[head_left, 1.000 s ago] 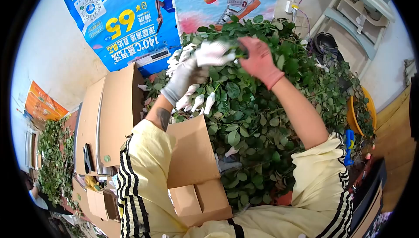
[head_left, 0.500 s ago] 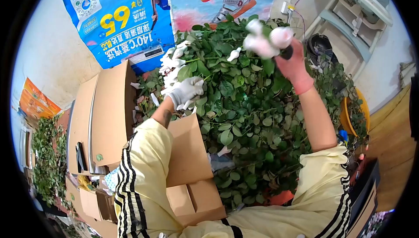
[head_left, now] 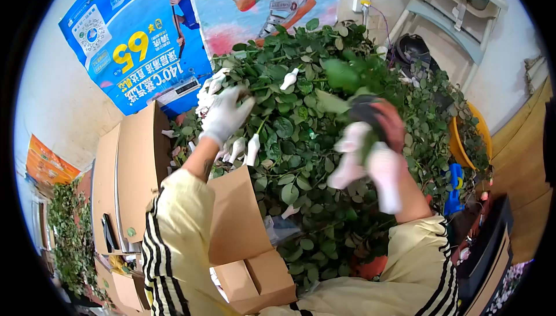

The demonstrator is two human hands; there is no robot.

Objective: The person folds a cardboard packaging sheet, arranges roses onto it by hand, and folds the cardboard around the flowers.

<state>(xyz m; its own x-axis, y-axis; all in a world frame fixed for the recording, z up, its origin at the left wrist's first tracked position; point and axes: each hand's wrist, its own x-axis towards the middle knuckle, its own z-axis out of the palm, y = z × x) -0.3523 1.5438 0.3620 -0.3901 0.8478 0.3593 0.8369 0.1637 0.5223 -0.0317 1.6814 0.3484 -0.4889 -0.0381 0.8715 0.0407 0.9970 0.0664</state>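
My right hand (head_left: 389,122), in a red glove with a dark palm, is closed around several rose stems. Their pale pink and white heads (head_left: 385,168), at least partly in white sleeves, point down toward me, blurred by motion. Leaves at the other end stick up beyond the hand. My left hand (head_left: 225,116), in a white glove, is raised over the left edge of the leafy pile with thumb and fingers apart. White-sleeved rose buds (head_left: 252,149) lie just below it, and more sleeved buds (head_left: 209,87) are behind it. Nothing shows in its grasp.
A big heap of leafy rose stems (head_left: 313,136) fills the middle. Cardboard boxes (head_left: 136,171) stand left, with an open box flap (head_left: 237,214) close to me. At right are a yellow tub (head_left: 479,130), a blue tool (head_left: 454,188) and a pale high chair (head_left: 446,20).
My right hand has come down toward me, and the rose heads have swung from upward to downward. My left hand's fingers have spread, and the whole view has shifted slightly.
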